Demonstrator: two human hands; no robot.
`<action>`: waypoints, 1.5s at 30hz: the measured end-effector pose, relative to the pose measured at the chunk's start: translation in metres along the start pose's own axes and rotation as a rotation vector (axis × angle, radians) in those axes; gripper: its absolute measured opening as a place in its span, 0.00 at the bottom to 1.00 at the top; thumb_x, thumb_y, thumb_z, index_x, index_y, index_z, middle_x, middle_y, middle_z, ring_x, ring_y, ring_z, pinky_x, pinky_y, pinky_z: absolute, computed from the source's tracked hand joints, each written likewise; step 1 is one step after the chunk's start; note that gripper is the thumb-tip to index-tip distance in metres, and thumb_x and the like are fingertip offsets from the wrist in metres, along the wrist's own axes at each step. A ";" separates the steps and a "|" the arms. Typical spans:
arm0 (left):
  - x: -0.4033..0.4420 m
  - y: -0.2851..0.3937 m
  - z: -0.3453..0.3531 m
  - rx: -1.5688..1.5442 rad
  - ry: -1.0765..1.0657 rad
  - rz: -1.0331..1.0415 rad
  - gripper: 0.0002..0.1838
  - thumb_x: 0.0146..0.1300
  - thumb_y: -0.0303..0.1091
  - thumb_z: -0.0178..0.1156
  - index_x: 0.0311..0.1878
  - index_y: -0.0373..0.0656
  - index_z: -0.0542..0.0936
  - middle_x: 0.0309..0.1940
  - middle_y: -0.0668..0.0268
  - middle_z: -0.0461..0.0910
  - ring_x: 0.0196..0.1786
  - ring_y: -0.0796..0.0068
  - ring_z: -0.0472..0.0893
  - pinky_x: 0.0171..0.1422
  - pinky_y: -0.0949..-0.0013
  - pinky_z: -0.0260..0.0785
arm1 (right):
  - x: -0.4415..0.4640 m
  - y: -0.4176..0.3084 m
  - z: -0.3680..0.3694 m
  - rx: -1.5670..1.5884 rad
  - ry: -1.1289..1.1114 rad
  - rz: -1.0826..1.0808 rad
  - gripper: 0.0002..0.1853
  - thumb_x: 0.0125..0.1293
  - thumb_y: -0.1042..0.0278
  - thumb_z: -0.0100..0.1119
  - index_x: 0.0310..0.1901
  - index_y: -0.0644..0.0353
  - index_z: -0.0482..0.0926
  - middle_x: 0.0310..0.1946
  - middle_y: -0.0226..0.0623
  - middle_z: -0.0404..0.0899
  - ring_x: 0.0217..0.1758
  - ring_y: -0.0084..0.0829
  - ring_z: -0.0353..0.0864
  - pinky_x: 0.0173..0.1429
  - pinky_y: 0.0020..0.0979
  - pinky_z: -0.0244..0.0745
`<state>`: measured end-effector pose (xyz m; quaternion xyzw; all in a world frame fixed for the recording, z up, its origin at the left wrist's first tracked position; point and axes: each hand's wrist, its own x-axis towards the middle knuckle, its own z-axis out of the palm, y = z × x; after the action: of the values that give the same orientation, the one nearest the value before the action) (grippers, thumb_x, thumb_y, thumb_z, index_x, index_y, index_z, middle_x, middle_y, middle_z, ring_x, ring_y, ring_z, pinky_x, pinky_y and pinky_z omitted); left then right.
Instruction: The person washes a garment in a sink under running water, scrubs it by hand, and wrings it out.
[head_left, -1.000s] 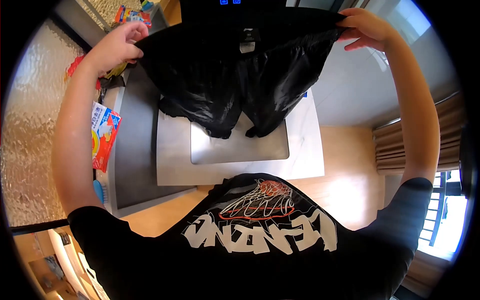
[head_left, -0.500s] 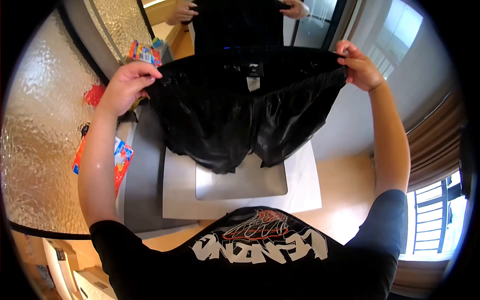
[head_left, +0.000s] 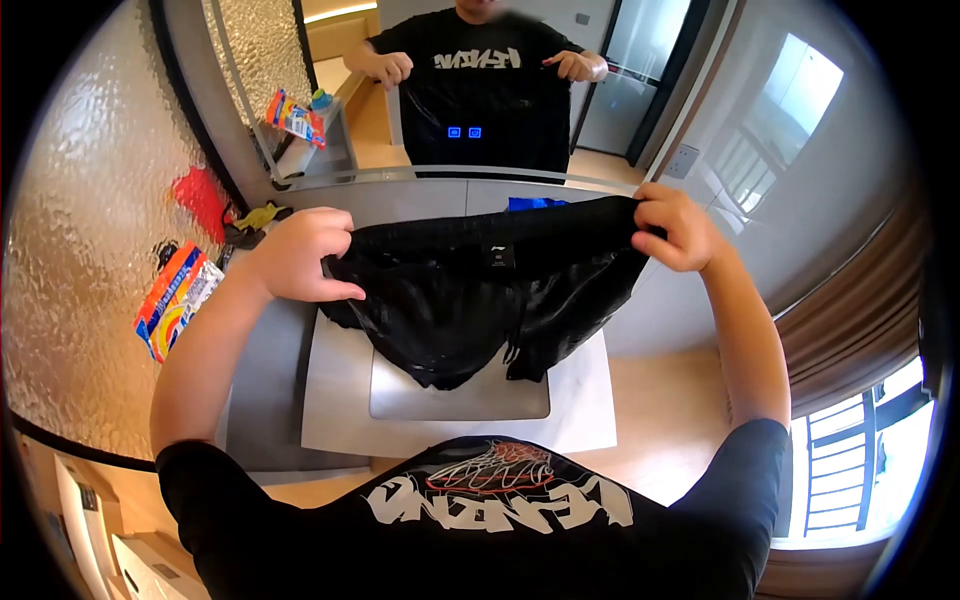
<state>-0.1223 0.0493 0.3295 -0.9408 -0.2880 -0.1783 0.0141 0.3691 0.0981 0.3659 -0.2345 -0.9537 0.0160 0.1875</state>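
A pair of black shorts (head_left: 440, 310), shiny as if wet, hangs spread by its waistband over the sink (head_left: 460, 400). The inside of the waist faces me, with a small label (head_left: 499, 256) at its middle. My left hand (head_left: 305, 255) grips the waistband's left end, its fingers curled over the edge and the thumb lying against the cloth. At the opposite end, my right hand (head_left: 680, 228) is closed on the waistband, fingertips partly hidden. The shorts' lower hems hang over the basin and cover its back part.
A mirror (head_left: 470, 150) behind the counter (head_left: 330, 410) reflects me and the shorts. A blue item (head_left: 535, 204) shows behind the waistband. To the left, an orange-and-white packet (head_left: 180, 300) is by the textured glass panel (head_left: 90, 240). A wall socket (head_left: 682, 161) is at right.
Both hands have come lower with the shorts, which sit closer to the sink. My view has tilted up, so more of the mirror shows. The blue item has come into sight.
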 end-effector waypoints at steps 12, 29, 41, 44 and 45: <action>-0.025 -0.015 0.004 -0.979 0.402 -0.289 0.21 0.50 0.16 0.68 0.25 0.44 0.62 0.44 0.63 0.75 0.45 0.77 0.73 0.53 0.72 0.66 | -0.019 0.010 0.020 0.768 0.265 0.219 0.20 0.58 0.81 0.63 0.17 0.62 0.61 0.52 0.49 0.80 0.45 0.33 0.78 0.49 0.29 0.70; -0.006 0.005 0.029 -0.320 0.113 -0.217 0.28 0.45 0.09 0.42 0.49 0.41 0.78 0.41 0.57 0.70 0.47 0.57 0.73 0.53 0.67 0.66 | 0.006 0.013 0.021 0.960 0.214 0.163 0.21 0.57 0.89 0.56 0.18 0.57 0.58 0.41 0.49 0.86 0.49 0.38 0.83 0.51 0.29 0.73; -0.007 -0.012 0.044 -0.497 -0.083 -0.397 0.07 0.50 0.18 0.49 0.32 0.38 0.64 0.31 0.58 0.65 0.35 0.58 0.65 0.42 0.64 0.63 | 0.006 0.008 0.032 0.180 0.214 0.206 0.26 0.53 0.74 0.74 0.22 0.60 0.58 0.35 0.35 0.71 0.33 0.30 0.66 0.35 0.28 0.63; 0.000 0.003 0.037 -0.440 -0.167 -0.387 0.11 0.53 0.25 0.59 0.29 0.38 0.64 0.26 0.57 0.64 0.31 0.56 0.65 0.38 0.61 0.62 | 0.008 0.018 0.029 0.208 0.230 0.211 0.25 0.56 0.74 0.73 0.22 0.60 0.58 0.34 0.35 0.71 0.34 0.28 0.67 0.37 0.26 0.64; 0.006 0.010 0.030 -0.332 -0.173 -0.338 0.14 0.53 0.28 0.63 0.27 0.38 0.64 0.24 0.57 0.64 0.29 0.55 0.65 0.36 0.60 0.61 | 0.011 0.016 0.026 0.177 0.238 0.195 0.25 0.57 0.75 0.72 0.21 0.60 0.59 0.35 0.35 0.73 0.34 0.28 0.68 0.37 0.25 0.64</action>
<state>-0.1026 0.0481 0.3037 -0.8803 -0.4082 -0.1420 -0.1954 0.3578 0.1186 0.3440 -0.3088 -0.8923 0.0903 0.3166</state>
